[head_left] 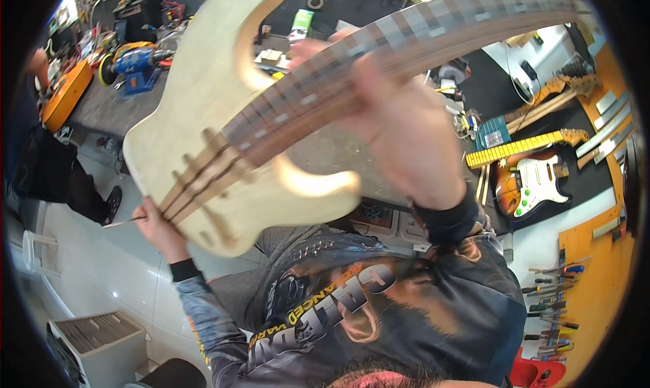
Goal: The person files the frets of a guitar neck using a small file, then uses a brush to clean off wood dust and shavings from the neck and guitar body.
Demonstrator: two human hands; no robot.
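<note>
An unfinished electric guitar with a pale wooden body (pixel 183 103) is held up slanting in front of me. Dark stripes and cut-outs run down the middle of the body. Its long brown neck (pixel 406 39) has a dark fretboard with light inlays and reaches to the upper right. My right hand (pixel 406 131), blurred, is closed round the neck, thumb on the near side and fingertips showing beyond it. At the body's tail end my left hand (pixel 162 232) is closed on the edge. A thin rod (pixel 125 222) sticks out beside its fingers; whether it is held there I cannot tell.
A dark workbench (pixel 325 151) lies beneath, with a blue bench grinder (pixel 135 61) at left. A sunburst guitar (pixel 531 181) rests at right near a wall rack of screwdrivers (pixel 555 300). Another person (pixel 51 164) stands at left by an orange guitar (pixel 66 97).
</note>
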